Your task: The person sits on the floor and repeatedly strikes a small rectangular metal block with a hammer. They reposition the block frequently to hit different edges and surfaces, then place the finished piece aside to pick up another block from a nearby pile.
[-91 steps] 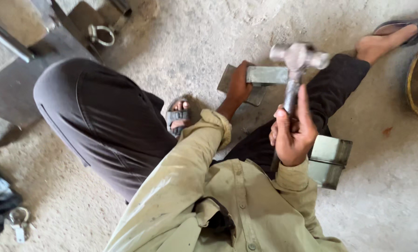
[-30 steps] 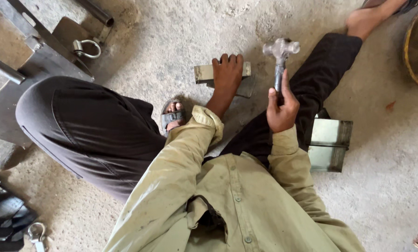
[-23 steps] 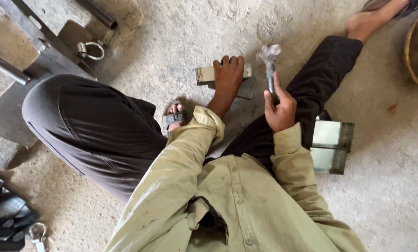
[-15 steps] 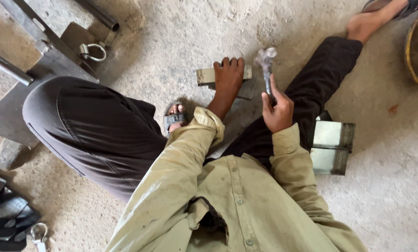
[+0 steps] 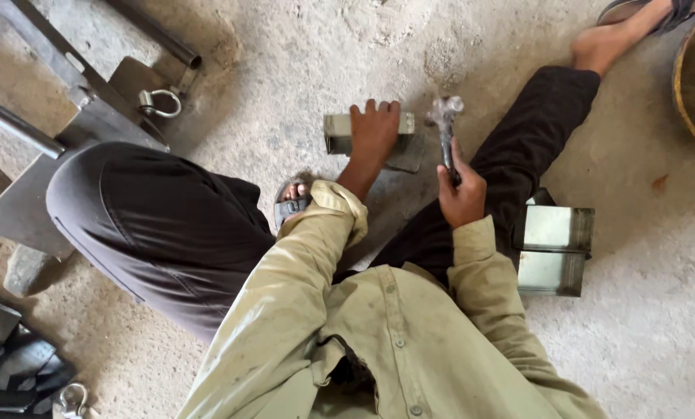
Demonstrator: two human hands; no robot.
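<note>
Hammer has dropped since 3 s ago; head now low, blurred, just right of the block. L to R: metal frame w/ shackle at floor's top-left; your left hand pressed flat on grey metal block, fingers spread, not clamped; your right hand fist-tight on hammer handle; two square metal pieces by right knee.

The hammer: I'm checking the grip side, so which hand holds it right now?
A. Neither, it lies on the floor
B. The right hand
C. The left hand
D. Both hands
B: the right hand is closed round the handle of the hammer, while the left hand presses flat on the metal block on the floor.
</note>
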